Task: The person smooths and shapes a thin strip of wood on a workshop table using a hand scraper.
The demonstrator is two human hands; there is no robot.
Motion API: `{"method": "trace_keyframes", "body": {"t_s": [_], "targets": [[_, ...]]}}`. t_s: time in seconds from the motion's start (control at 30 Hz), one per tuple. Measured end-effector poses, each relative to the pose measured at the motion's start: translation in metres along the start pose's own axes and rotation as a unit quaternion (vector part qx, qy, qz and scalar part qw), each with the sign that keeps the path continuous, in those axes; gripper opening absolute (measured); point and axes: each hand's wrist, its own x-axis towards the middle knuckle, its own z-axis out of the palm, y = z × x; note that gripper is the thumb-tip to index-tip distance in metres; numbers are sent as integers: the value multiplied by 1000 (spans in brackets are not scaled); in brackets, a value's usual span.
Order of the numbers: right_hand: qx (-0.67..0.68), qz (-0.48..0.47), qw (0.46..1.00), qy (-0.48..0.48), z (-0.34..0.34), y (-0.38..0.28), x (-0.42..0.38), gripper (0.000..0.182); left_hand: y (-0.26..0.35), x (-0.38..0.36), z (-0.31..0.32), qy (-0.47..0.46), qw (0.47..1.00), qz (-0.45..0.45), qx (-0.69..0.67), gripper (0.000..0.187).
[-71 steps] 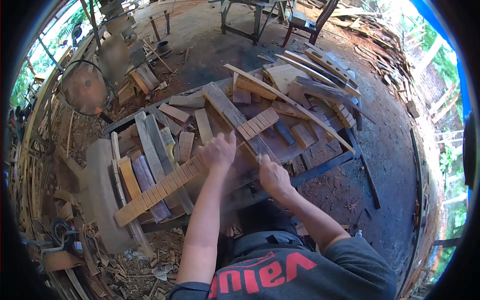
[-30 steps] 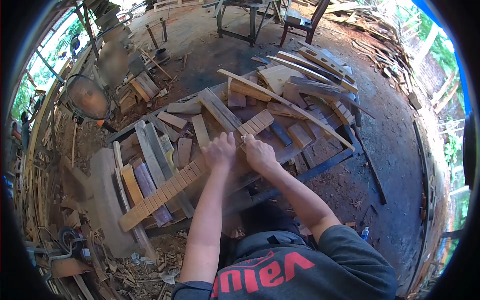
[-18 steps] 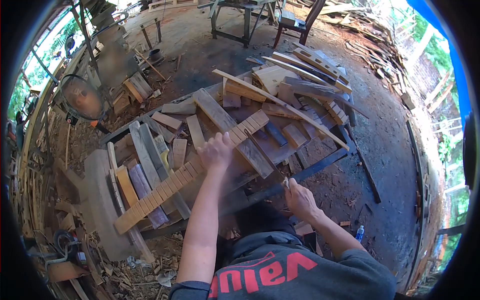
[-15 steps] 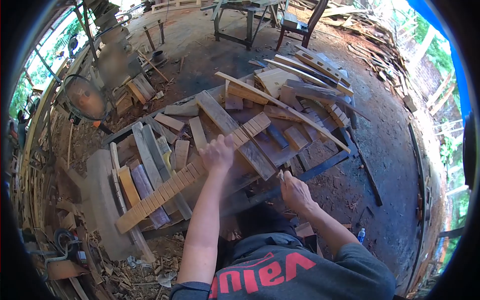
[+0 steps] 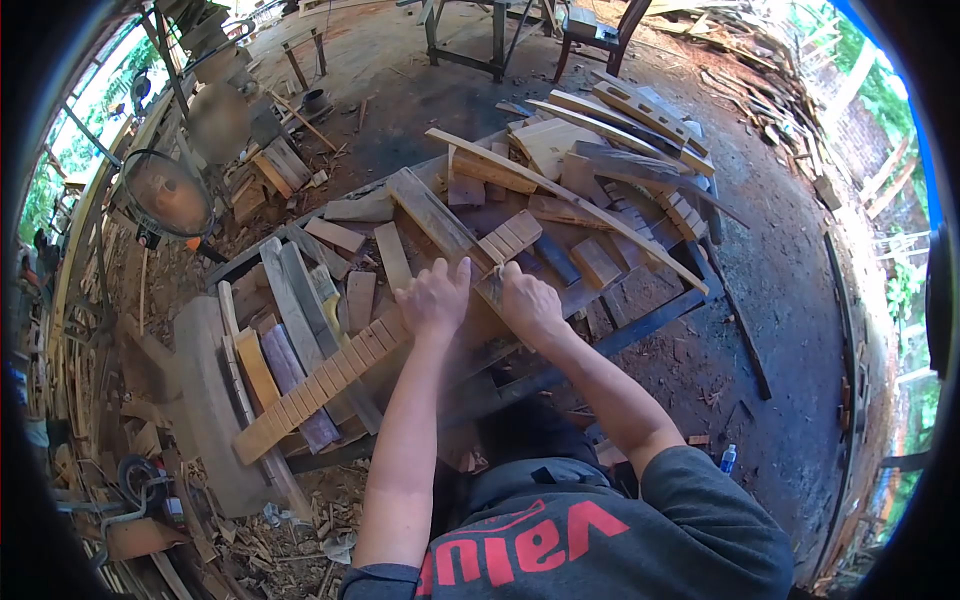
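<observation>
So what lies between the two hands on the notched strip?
In the head view, only a narrow stretch of the notched strip shows between the left hand and right hand, with the saw's handle end there.

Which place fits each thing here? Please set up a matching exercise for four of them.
Things:
1. left hand
2. right hand
3. round fan
4. plastic bottle

Places:
A. on the dirt floor, right of the person
B. pressing down on the long notched strip
C. standing left of the workbench
D. at the strip beside the other hand

Pairs: 1-B, 2-D, 3-C, 4-A
</observation>
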Motion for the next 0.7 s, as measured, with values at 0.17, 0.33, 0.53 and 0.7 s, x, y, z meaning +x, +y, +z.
{"method": "trace_keyframes", "body": {"t_s": [0.17, 0.33, 0.53, 0.7], "targets": [[-25, 2, 999, -37, -20, 11, -38, 16, 1, 1, 0, 0, 1000, -2, -1, 52], [-35, 28, 998, -33, -11, 11, -40, 15, 0, 0, 3, -10, 1000, 1, -2, 51], [3, -55, 998, 11, 7, -1, 18, 16, 0, 1, 1, -16, 1000, -15, -16, 51], [-16, -36, 999, 13, 0, 67, -86, 15, 0, 0, 1, -13, 1000, -16, -18, 51]]}}
